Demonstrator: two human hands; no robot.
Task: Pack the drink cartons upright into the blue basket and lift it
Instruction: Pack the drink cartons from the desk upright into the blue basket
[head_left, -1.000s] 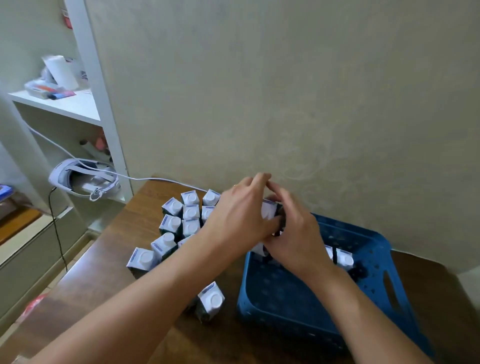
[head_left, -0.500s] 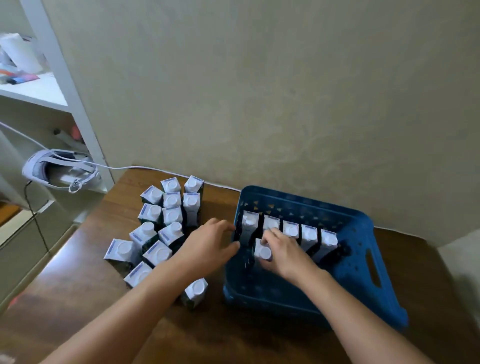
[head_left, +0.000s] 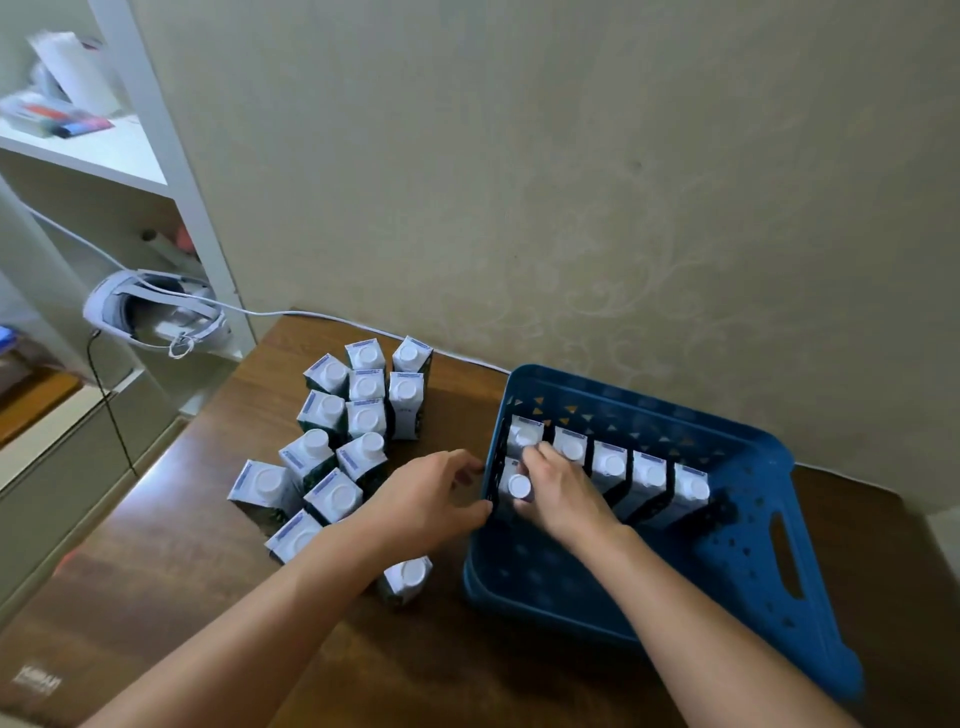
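Blue basket (head_left: 748, 561) sits on the desk (head_left: 156, 571) at its far right side, close to the wall, with one long handle slot showing in the right wall. Largest item on the desk; its near half is bare floor.

Row of cartons in basket (head_left: 649, 475): five stand upright, caps up, side by side along the far wall, running from the far-left corner toward the right.

A sixth carton (head_left: 517, 491) stands in front of the leftmost one, against the basket's left wall (start of a second row). Upright, white cap facing up.

Loose cartons (head_left: 343, 431): a cluster of roughly a dozen on the desk left of the basket, toward the far edge, mostly upright and packed touching one another. One lone carton (head_left: 405, 577) stands apart, nearer the front, just beside the basket's near-left corner.

Right hand (head_left: 563, 493) is inside the basket, fingers curled around the sixth carton from its right side, gripping it; fingertips reach up toward the leftmost carton of the far row.

Left hand (head_left: 426, 501) is outside the basket, just at its left wall, fingers loosely curved and half open, holding nothing. Thumb tip is near or touching the wall (cannot tell which).

White headset (head_left: 150, 312) rests on a shelf beyond the desk's left edge.
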